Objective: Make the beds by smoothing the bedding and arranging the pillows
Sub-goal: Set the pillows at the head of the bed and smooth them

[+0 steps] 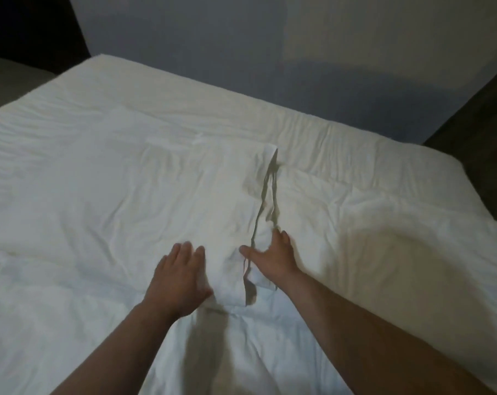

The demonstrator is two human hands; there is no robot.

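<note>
Light is low, and fine detail is lost to blur around the fingers. A white bed (355, 155) fills most of the frame. Its near and left sides are cut off by the frame edges, so only the far edge and the far right corner are seen. Dark areas at the upper left (28, 24) and right edge (475, 124) cannot be made out. A grey wall (213, 52) with soft shadows is seen behind the bed.

A wrinkled white cover (70, 181) is spread over the bed. At the centre of the frame a flat white bundle (207, 195) lies on it, running from mid-frame down toward the hands. Whether it is a thin pillow or a folded sheet cannot be told. Its right edge is slightly lifted, and a thin dark shadow line is cast along it.

The left hand (181, 272) is laid flat on the bundle's lower left side, fingers straight and close together, nothing gripped. The right hand (270, 258) is spread across the bundle's lifted right edge. Its thumb is pressed on top, and its fingers are extended toward the cover just beside the edge. Whether any fingertip is tucked under the edge is hidden. Both forearms are cut off at the bottom of the frame.
</note>
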